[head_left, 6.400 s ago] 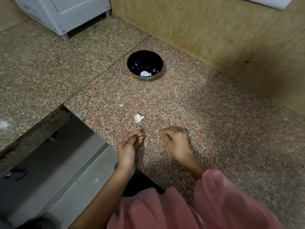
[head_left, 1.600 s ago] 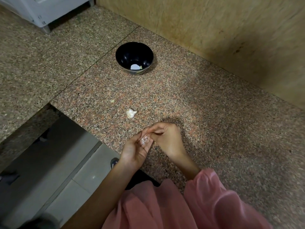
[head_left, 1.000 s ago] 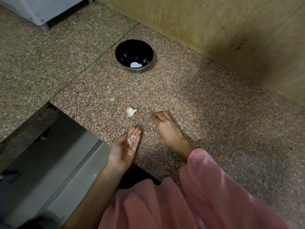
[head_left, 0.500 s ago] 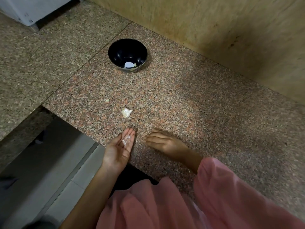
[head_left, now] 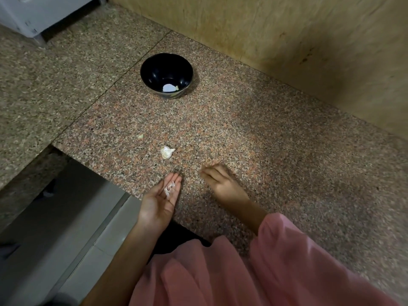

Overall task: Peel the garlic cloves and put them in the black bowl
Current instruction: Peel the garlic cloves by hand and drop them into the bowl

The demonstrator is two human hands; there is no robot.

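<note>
At the front edge of the speckled reddish granite counter (head_left: 242, 129), the two hands have come apart (a second and a half ago they were pinched together over one small piece). The left hand (head_left: 157, 202) now lies palm up with straight, relaxed fingers, and a few pale papery bits (head_left: 169, 188) rest on them; whether these are only peel or include a small clove is too fine to tell. The right hand (head_left: 221, 184), slightly blurred, sits low over the counter with loosely bent fingers that seem to hold nothing.

One whitish unpeeled garlic piece (head_left: 167, 152) lies on the counter just beyond the left fingertips. Well beyond it, the round glossy black bowl (head_left: 159, 67) holds a pale peeled clove (head_left: 169, 87) at its bottom.

The parting suggests one round of peeling is over. The piece on the counter looks like the next to pick up, so the task is partly done.
</note>
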